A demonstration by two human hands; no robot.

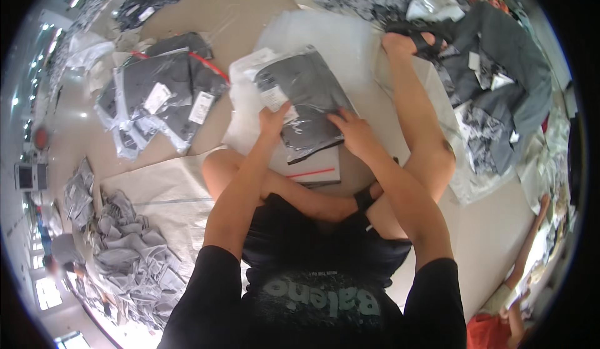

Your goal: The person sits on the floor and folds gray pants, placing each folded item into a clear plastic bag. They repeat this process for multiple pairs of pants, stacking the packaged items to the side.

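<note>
A folded dark grey garment in a clear plastic bag [312, 92] lies in front of my crossed legs, with a white label near its left edge. My left hand [274, 121] is at the bag's left edge, thumb over the plastic and the other fingers partly hidden, closed on it. On the opposite edge my right hand [352, 131] rests with its fingers apart on top of the plastic. Under the bag's near end shows a flat pale package with a red strip [315, 172]. Beyond and beneath lie clear plastic bags [325, 30].
Several bagged dark garments with white labels [159, 99] lie to the left. Loose grey garments [134, 239] are heaped at the lower left on a pale woven sheet [169, 183]. Dark clothing [519, 67] is piled at the right. Another person's arm [528, 242] shows at the right edge.
</note>
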